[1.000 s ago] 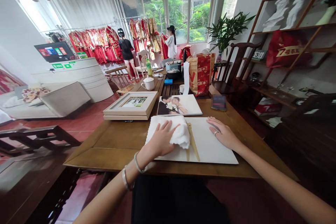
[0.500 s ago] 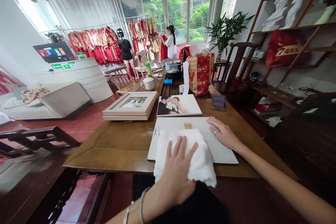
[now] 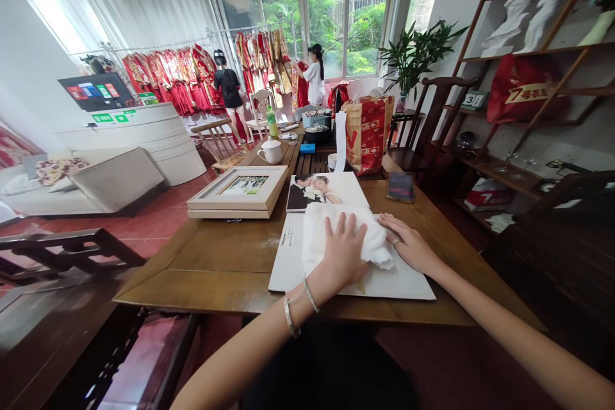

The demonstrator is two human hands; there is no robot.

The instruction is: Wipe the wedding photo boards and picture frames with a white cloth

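- Left hand (image 3: 343, 253) is lying open on a white cloth (image 3: 317, 230), palm down, fingers fanned.
- Right hand (image 3: 408, 245) is resting open on the right side of a white panel (image 3: 289, 272); whether its fingertips are touching the cloth, I cannot tell.
- The white cloth is covering the panel's far middle, its edge reaching the photo print (image 3: 317, 191) as seen from here.
- The white panel is lying flat near the front edge of the wooden table (image 3: 211, 269).
- A tan strip (image 3: 361, 286) is showing just below the left hand.
- Picture frames (image 3: 276, 189) are lying stacked to the left; a lidded cup (image 3: 271, 152) is standing behind them.
- A paper bag (image 3: 369, 138) is standing beyond the print.
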